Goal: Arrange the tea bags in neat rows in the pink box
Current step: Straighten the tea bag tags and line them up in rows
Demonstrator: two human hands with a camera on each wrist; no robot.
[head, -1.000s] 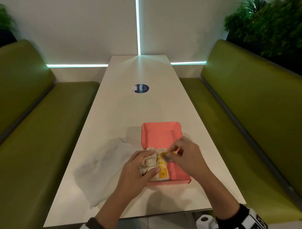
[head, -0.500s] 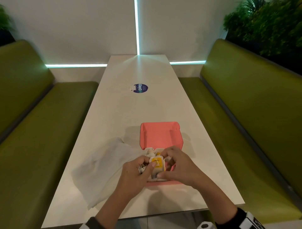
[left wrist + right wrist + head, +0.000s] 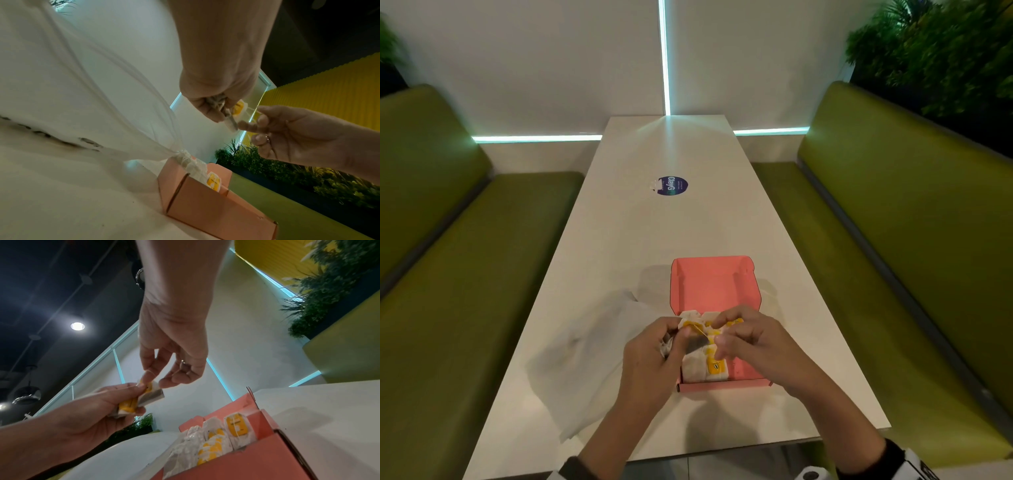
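The open pink box (image 3: 722, 386) lies on the white table, with a row of white tea bags with yellow tags (image 3: 705, 368) along its left side; its right side shows bare pink. Just above the box's near half, my left hand (image 3: 678, 337) grips a small bunch of tea bags (image 3: 149, 396). My right hand (image 3: 719, 334) pinches the yellow tag and string of one bag in that bunch (image 3: 147, 382). The left wrist view shows the left hand (image 3: 218, 112), the held bags (image 3: 231, 123) and the right hand (image 3: 259, 120) with strings between them.
A crumpled clear plastic bag (image 3: 592, 349) lies on the table left of the box, touching its left wall. A round blue sticker (image 3: 673, 185) sits farther up the table. Green benches (image 3: 465, 274) (image 3: 893, 240) flank the table. The table's near edge (image 3: 722, 443) runs under my forearms.
My right hand left the row in the box, came to the bunch in my left hand and now pinches one bag's tag. The left hand lifted slightly with its bunch.
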